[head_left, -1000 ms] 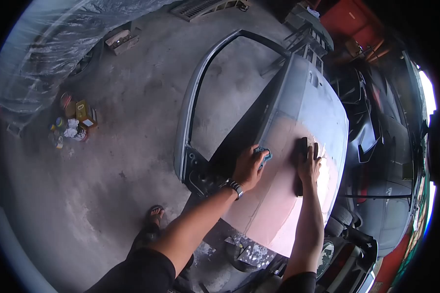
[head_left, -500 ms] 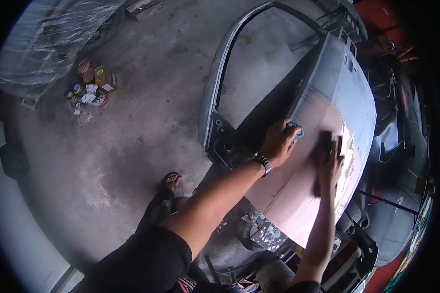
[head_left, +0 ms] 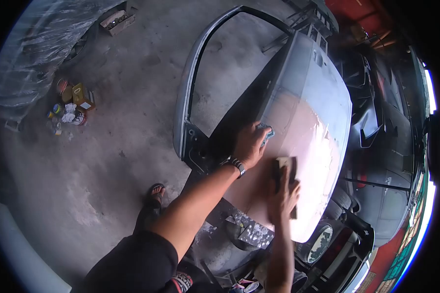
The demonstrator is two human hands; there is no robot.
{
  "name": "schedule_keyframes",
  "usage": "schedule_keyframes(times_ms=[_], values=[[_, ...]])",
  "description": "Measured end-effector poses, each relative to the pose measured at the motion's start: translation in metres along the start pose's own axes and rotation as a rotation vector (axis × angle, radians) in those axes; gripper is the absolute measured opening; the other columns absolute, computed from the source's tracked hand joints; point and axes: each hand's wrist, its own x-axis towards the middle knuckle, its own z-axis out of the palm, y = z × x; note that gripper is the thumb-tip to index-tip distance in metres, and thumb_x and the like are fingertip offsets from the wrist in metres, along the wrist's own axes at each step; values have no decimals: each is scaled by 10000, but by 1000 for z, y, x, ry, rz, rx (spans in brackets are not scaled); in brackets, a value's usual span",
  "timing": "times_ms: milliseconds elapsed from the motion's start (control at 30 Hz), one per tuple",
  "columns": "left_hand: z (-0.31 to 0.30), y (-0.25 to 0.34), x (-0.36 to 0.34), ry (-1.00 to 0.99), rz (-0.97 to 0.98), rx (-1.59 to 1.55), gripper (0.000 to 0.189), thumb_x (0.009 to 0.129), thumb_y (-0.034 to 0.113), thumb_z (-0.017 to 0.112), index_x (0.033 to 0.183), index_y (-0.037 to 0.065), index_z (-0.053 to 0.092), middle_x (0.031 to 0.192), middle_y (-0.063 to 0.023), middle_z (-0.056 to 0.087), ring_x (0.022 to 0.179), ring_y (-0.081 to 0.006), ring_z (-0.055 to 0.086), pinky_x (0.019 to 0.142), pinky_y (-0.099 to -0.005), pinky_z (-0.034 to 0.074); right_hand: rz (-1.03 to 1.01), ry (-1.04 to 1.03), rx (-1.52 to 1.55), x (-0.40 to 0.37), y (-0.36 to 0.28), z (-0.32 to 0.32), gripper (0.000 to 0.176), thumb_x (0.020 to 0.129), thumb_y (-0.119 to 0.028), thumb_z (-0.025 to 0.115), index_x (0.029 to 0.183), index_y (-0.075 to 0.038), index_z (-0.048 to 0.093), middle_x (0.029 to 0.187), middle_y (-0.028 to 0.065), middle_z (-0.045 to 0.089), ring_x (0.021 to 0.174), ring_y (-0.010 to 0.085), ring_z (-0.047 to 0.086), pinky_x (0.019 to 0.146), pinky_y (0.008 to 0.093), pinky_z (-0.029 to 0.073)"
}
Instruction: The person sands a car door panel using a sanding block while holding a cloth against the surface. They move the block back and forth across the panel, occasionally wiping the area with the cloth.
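A grey car door [head_left: 314, 66] lies in front of me, with a broad pinkish filler patch [head_left: 291, 115] and pale, ragged spots toward its right side. My left hand [head_left: 250, 147], a banded watch on its wrist, rests at the window-side edge of the panel, fingers closed on a crumpled blue-green cloth [head_left: 267, 132]. On the patch, my right hand [head_left: 284, 199] grips a dark, flat sanding block [head_left: 293, 171] with a light top, its face against the panel. The fingers lie along the block's length.
Paint cans and a yellow-brown tin [head_left: 83, 95] stand on the concrete floor at left, near a plastic-covered vehicle [head_left: 27, 58]. A paint-splattered support [head_left: 254, 232] shows under the door's near end. Car parts [head_left: 386, 195] crowd the right side. My sandalled foot [head_left: 157, 191] is on the floor.
My right hand has slid the sanding block nearer to me and leftward over the patch. My left hand keeps its place on the door edge with the cloth. The whole view has shifted.
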Motion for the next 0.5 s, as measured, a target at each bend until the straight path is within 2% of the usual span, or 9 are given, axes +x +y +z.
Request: schedule_keyframes(times_ms=[67, 133, 200, 233, 300, 367, 433, 500], values=[[-2, 1, 3, -7, 4, 3, 525, 905, 19, 775, 1389, 157, 625, 1432, -223, 595, 1280, -451, 606, 1066, -545, 509, 41, 46, 32, 94, 31, 12, 707, 1060, -440, 695, 1705, -310, 438, 1360, 342, 550, 1208, 519, 600, 912, 636, 546], [-2, 3, 1, -7, 0, 9, 519, 912, 17, 768, 1391, 155, 623, 1432, -224, 594, 1278, -452, 607, 1066, -544, 509, 130, 40, -8, 173, 65, 32, 643, 1089, -483, 634, 1684, -326, 447, 1392, 340, 546, 1231, 529, 623, 912, 645, 567], [-1, 4, 5, 1, -24, -13, 535, 880, 10, 787, 1375, 142, 634, 1404, -235, 614, 1283, -457, 611, 1079, -552, 500, 201, -1, -20, 193, 63, 30, 635, 1092, -487, 621, 1682, -328, 447, 1421, 341, 541, 1238, 522, 624, 929, 631, 571], [-1, 5, 1, -6, -41, -28, 544, 864, 6, 797, 1368, 136, 639, 1389, -240, 624, 1286, -459, 613, 1086, -556, 495, 210, -26, -11, 183, 57, 24, 639, 1092, -487, 621, 1684, -326, 444, 1433, 343, 535, 1243, 523, 620, 941, 626, 569], [0, 1, 0, 5, -5, -13, 513, 899, 11, 776, 1376, 143, 641, 1414, -227, 609, 1275, -451, 612, 1069, -545, 506, 43, 43, -15, 121, 42, 21, 694, 1078, -469, 644, 1712, -327, 402, 1435, 348, 526, 1247, 529, 606, 968, 624, 559], [1, 2, 2, 12, 8, -7, 494, 917, 18, 766, 1379, 144, 644, 1425, -220, 602, 1268, -448, 613, 1058, -539, 512, 51, 13, 23, 38, -5, -10, 699, 1070, -386, 690, 1712, -291, 429, 1405, 362, 543, 1253, 545, 589, 989, 648, 527], [-1, 2, 0, -3, -6, -3, 487, 919, 26, 768, 1377, 141, 650, 1422, -218, 606, 1266, -448, 616, 1053, -539, 515, 60, -115, 16, -31, -29, -25, 752, 1038, -344, 739, 1719, -287, 425, 1397, 337, 543, 1246, 521, 573, 1000, 644, 506], [-1, 2, 3, -9, -12, 7, 482, 923, 39, 769, 1380, 141, 649, 1424, -219, 605, 1262, -450, 618, 1049, -539, 517, 16, -129, 11, -34, -22, -22, 782, 1025, -334, 756, 1726, -283, 412, 1394, 334, 540, 1243, 526, 574, 993, 646, 505]])
